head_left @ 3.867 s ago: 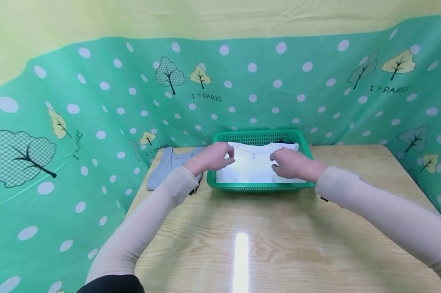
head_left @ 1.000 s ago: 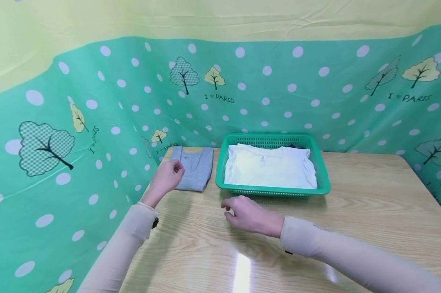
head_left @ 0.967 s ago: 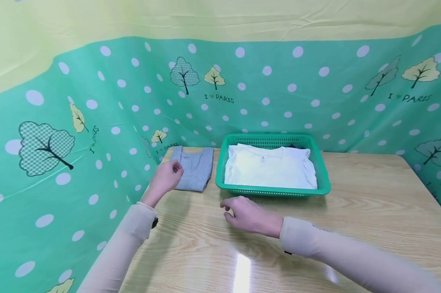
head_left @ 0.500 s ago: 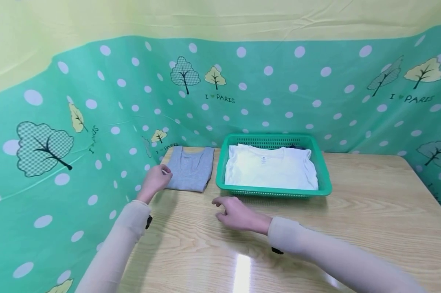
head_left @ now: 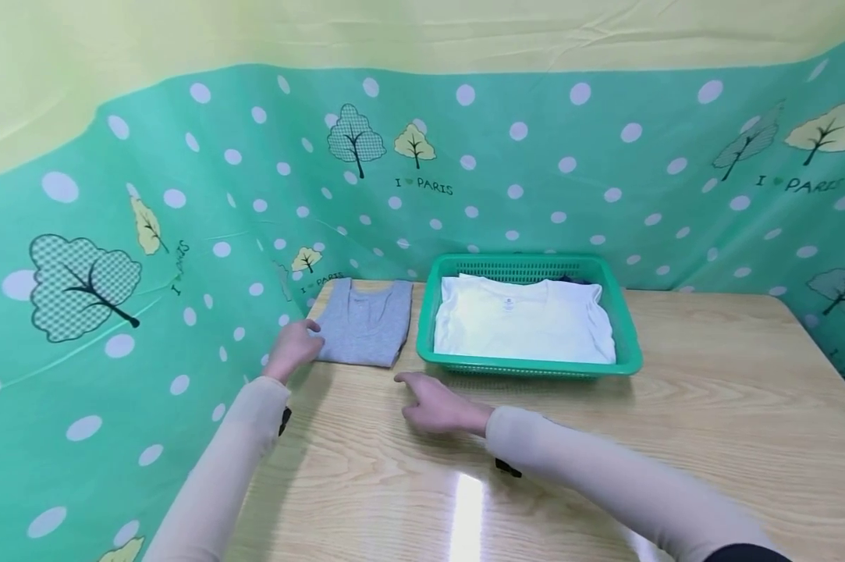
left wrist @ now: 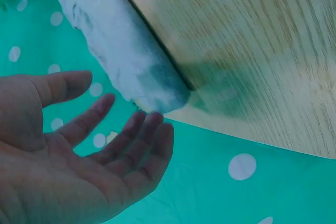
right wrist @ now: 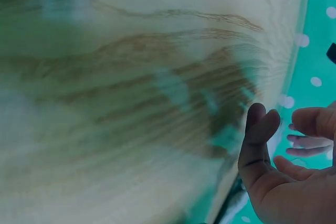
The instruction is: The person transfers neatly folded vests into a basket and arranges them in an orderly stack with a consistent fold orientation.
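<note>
A folded grey garment [head_left: 362, 332] with a scooped neckline lies at the far left of the table. My left hand [head_left: 294, 349] is right at its left edge, fingers loosely bent and holding nothing. In the left wrist view the fingertips of this hand [left wrist: 105, 166] are beside the end of the grey fold [left wrist: 123, 40]. My right hand [head_left: 434, 404] hovers over the table in front of the garment's right corner, with thumb and fingers apart and nothing between them. A folded white shirt [head_left: 527, 328] lies inside the green basket [head_left: 534, 365].
The basket stands just right of the grey garment, with something dark [head_left: 573, 279] peeking out behind the white shirt. A wooden table [head_left: 703, 359] extends to the right and front. Green dotted cloth [head_left: 506, 195] walls off the back and sides.
Both hands have left the white shirt in the basket and moved left. Over the last second, the left hand shifts to the grey garment's left edge and the right hand comes closer to it.
</note>
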`<state>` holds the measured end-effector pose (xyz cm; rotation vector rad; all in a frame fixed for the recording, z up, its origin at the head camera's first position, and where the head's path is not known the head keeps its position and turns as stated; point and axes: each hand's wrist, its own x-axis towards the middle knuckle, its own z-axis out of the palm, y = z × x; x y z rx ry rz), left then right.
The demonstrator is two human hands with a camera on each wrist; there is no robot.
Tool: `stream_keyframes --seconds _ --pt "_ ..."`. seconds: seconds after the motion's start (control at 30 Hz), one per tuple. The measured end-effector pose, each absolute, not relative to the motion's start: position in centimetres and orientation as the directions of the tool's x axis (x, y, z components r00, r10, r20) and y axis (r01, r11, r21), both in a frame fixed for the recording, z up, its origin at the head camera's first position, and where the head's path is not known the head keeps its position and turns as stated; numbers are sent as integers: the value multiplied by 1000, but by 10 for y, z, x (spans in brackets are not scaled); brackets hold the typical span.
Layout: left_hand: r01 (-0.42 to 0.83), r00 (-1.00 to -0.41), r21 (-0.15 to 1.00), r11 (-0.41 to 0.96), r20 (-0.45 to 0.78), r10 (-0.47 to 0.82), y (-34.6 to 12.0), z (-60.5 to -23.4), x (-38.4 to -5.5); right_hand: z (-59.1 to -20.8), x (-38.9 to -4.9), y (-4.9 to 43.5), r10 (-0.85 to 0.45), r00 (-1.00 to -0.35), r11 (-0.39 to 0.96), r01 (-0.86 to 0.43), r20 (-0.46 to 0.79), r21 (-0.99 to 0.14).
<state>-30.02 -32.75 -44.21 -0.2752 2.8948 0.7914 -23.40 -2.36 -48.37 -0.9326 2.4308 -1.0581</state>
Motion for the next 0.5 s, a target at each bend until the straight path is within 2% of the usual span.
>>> stream_keyframes --seconds 0.23,0.5 --pt "-181 -972 434 883 -217 -93 -334 -448 -304 -496 -242 -33 -636 -770 497 -355 -54 -792" --pt "-209 -964 445 871 -242 -108 -337 -458 -316 -503 -254 -44 -636 -772 476 -370 -21 -798"
